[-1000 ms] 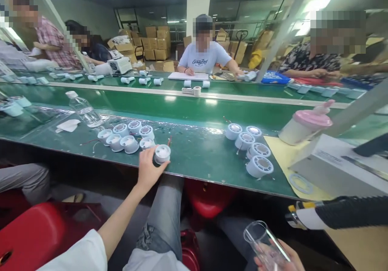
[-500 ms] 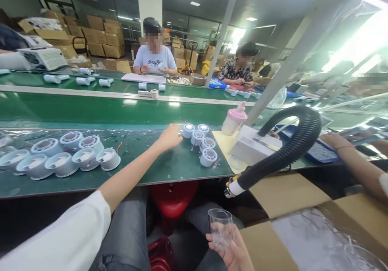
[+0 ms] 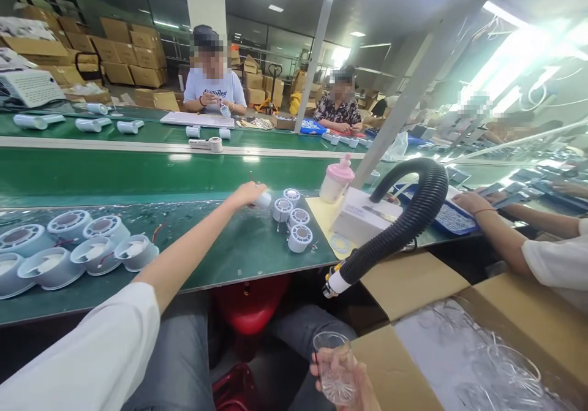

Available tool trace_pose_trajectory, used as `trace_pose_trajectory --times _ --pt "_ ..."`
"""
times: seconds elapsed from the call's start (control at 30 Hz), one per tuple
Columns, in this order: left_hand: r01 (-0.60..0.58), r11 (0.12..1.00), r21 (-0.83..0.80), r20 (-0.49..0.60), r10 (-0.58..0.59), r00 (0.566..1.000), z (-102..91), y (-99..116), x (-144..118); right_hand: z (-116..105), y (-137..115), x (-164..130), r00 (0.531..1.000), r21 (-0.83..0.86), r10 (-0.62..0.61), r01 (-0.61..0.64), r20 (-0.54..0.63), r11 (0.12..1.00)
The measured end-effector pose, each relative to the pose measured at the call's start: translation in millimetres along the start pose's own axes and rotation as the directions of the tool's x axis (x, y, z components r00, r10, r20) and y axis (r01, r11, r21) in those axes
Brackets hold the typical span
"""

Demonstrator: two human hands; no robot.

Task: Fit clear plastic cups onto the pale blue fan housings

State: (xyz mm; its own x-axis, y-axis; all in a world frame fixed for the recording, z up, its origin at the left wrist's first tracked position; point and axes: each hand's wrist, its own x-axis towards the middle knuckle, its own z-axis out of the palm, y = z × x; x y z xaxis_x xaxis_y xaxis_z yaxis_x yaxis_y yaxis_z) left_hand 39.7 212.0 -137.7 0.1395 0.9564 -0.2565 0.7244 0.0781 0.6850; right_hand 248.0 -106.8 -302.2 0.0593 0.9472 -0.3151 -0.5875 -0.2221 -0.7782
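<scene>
My left hand (image 3: 247,193) stretches across the green bench and closes on a white round housing (image 3: 264,199) at the left end of a small cluster of like housings (image 3: 294,218). Low over my lap, my right hand (image 3: 356,383) holds a clear plastic cup (image 3: 334,368) upright. A larger group of white round housings (image 3: 73,248) lies at the left on the bench.
A black ribbed hose (image 3: 404,221) arches over a white box (image 3: 362,218) beside a pink-capped bottle (image 3: 335,181). An open carton of clear cups (image 3: 482,356) sits at lower right. A co-worker's arm (image 3: 505,239) reaches in from the right. Other people sit beyond the green conveyor (image 3: 138,172).
My view has swung right. My left hand left the left group of housings, crossed the bench and took hold of a housing in the right cluster. The cup stayed in my right hand.
</scene>
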Motion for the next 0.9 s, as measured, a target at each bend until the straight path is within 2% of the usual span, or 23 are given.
trace_pose_trajectory --times 0.07,0.1,0.13,0.2,0.23,0.3,0.33,0.37,0.4,0.47,0.5,0.57,0.63,0.73,0.8,0.9 --pt "-0.027 0.992 -0.121 0.051 0.033 0.998 -2.1 -19.6 -33.1 12.0 -5.4 -1.8 0.987 -0.208 -0.144 0.156 0.069 0.966" --pt "-0.025 0.985 -0.171 0.097 0.043 0.994 1.5 -30.9 -52.3 19.7 -9.6 -2.4 0.965 -0.354 -0.224 0.258 0.134 0.899" --pt "-0.014 0.977 -0.211 0.149 0.047 0.988 8.0 -42.3 -72.2 28.4 -14.5 -2.5 0.932 -0.502 -0.287 0.361 0.220 0.786" --pt "0.028 0.962 -0.270 0.280 0.051 0.959 27.3 -62.3 -111.2 47.8 -24.5 -0.5 0.854 -0.722 -0.333 0.517 0.399 0.460" --pt "0.058 0.952 -0.300 0.381 0.065 0.922 38.1 -69.7 -128.4 57.4 -28.8 1.4 0.805 -0.760 -0.334 0.583 0.491 0.287" --pt "0.120 0.926 -0.358 0.620 0.140 0.772 57.5 -78.5 -155.3 73.6 -34.8 6.0 0.727 -0.767 -0.310 0.642 0.613 -0.013" --pt "0.135 0.920 -0.367 0.702 0.179 0.690 64.9 -79.9 -164.6 79.5 -36.4 7.9 0.709 -0.763 -0.302 0.635 0.637 -0.119" --pt "0.120 0.925 -0.362 0.744 0.209 0.634 70.4 -79.9 -171.3 83.6 -37.3 9.1 0.707 -0.765 -0.296 0.614 0.642 -0.192" --pt "0.054 0.939 -0.339 0.749 0.235 0.620 74.2 -78.8 -176.0 86.0 -37.5 9.5 0.717 -0.775 -0.295 0.588 0.632 -0.232" --pt "-0.201 0.954 -0.221 0.658 0.298 0.692 78.6 -75.4 -182.1 86.9 -36.9 8.4 0.754 -0.807 -0.287 0.540 0.590 -0.240" --pt "-0.336 0.933 -0.132 0.595 0.345 0.726 80.2 -73.9 -184.6 86.2 -36.2 7.4 0.772 -0.822 -0.282 0.523 0.569 -0.227" --pt "-0.518 0.855 0.040 0.501 0.431 0.751 84.5 -72.7 -189.5 84.1 -34.4 6.2 0.799 -0.847 -0.284 0.482 0.530 -0.226" --pt "-0.566 0.814 0.128 0.453 0.460 0.764 90.9 -74.5 -194.0 82.4 -32.9 7.0 0.809 -0.854 -0.290 0.440 0.511 -0.279" --pt "-0.564 0.820 0.095 0.441 0.474 0.762 100.1 -80.7 -197.1 79.5 -33.2 11.0 0.811 -0.834 -0.251 0.443 0.529 -0.329" --pt "-0.545 0.838 0.024 0.434 0.483 0.761 102.9 -84.6 -196.8 76.6 -35.4 12.8 0.825 -0.841 -0.203 0.474 0.528 -0.263" --pt "-0.515 0.854 -0.079 0.399 0.501 0.769 102.2 -87.1 -195.8 73.0 -39.6 11.2 0.860 -0.871 -0.136 0.488 0.491 -0.061"
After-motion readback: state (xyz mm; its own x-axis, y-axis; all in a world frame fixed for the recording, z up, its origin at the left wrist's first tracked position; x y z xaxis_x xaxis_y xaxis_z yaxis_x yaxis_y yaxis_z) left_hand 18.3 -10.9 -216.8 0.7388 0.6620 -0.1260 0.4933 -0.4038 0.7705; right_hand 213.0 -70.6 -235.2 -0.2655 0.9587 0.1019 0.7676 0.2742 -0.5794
